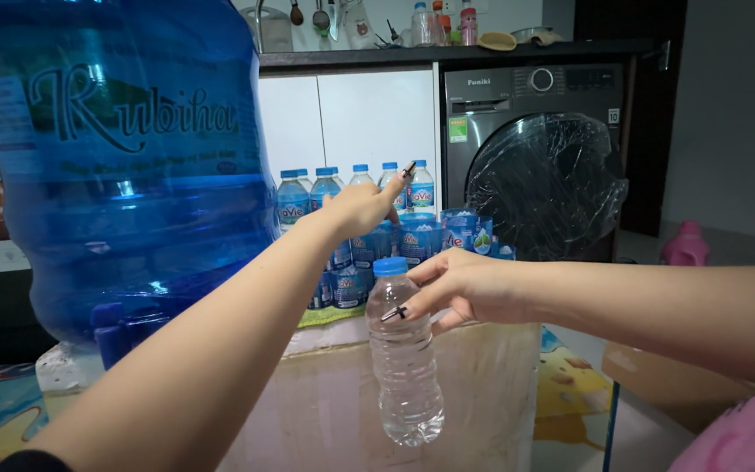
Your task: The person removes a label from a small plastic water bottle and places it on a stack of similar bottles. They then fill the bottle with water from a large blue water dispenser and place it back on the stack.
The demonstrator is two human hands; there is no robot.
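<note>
My right hand (469, 287) grips a small clear water bottle (404, 363) with a blue cap by its shoulder, holding it upright in the air in front of a pale box (491, 376). My left hand (362, 206) reaches forward with the index finger stretched out, pointing toward a group of small blue-capped bottles (325, 188) standing at the back. It holds nothing. More packed small bottles (421, 238) lie below that hand.
A big blue water jug (124, 157) fills the left side, close to my left arm. Behind stand white cabinet doors (351, 118) and a grey washing machine (535, 157) with its door wrapped in film. A pink bottle (685, 246) sits at the right.
</note>
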